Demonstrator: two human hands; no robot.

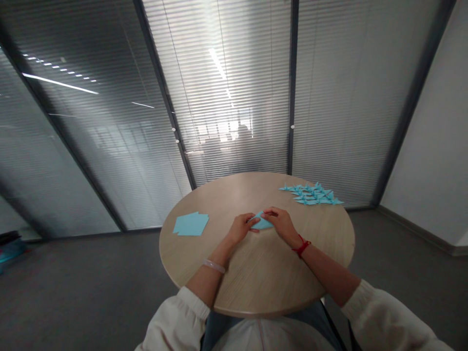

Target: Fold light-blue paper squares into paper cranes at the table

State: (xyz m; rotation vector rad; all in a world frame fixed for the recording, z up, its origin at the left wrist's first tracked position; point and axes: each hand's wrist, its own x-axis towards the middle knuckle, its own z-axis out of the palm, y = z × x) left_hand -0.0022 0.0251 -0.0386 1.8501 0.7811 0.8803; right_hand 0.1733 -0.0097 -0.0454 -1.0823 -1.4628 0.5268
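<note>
Between my hands, over the middle of the round table, is a small folded piece of light blue paper (262,224). My left hand (242,226) grips its left side, thumb and fingers closed on the edge. The fingertips of my right hand (281,223) pinch the paper near its top, with the palm turned down over its right side. The finer folds are too small to make out. A pale bangle circles my left wrist, and a red band is on my right.
Flat blue paper sheets (190,224) lie in a loose stack at the table's left. Several folded blue paper cranes (313,194) stand grouped near the far right edge. The round wooden table (270,282) reaches my lap; glass panels with blinds rise behind it.
</note>
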